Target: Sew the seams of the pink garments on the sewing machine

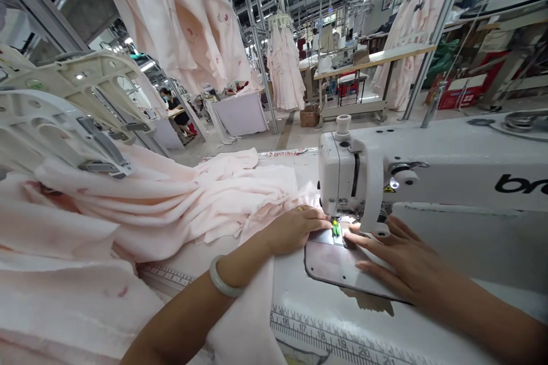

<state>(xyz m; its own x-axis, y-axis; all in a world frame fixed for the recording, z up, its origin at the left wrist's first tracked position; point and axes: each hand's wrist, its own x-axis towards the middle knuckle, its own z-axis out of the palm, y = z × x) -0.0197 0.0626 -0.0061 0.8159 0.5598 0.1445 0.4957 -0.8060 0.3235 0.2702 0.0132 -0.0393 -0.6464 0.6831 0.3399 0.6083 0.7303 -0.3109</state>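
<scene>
Item: white lockstitch sewing machine point(355, 174), "bro" lettering showing on its arm; all places below are reckoned from it.

Item: my left hand point(295, 231), just left of the machine's presser foot, fingers closed together on the pale pink fabric point(171, 197). Whether it pinches the cloth or only presses it, I cannot tell. A pale bangle point(225, 276) circles that wrist.

Item: my right hand point(398, 259), right of the presser foot, fingers spread wide on a grey metal plate point(329, 265), holding nothing I can see.

Item: the fabric itself, lying in loose gathered folds left of the machine, its near end reaching the foot and spilling toward me.

Risks, as I judge them: my fingertips sit close enough that a slip under the needle could stitch one; the heavy folds, dragging on their own weight, could pull the seam crooked or pucker it.

Surface: white table point(299, 296) in front of the machine, a printed ruler point(338, 333) along it.

Room: behind the machine, pink garments point(285, 65) hang from metal racks; far left of it, a co-worker point(173, 108) sits at a table; a cardboard box point(309, 118) stands on the floor beyond it.
</scene>
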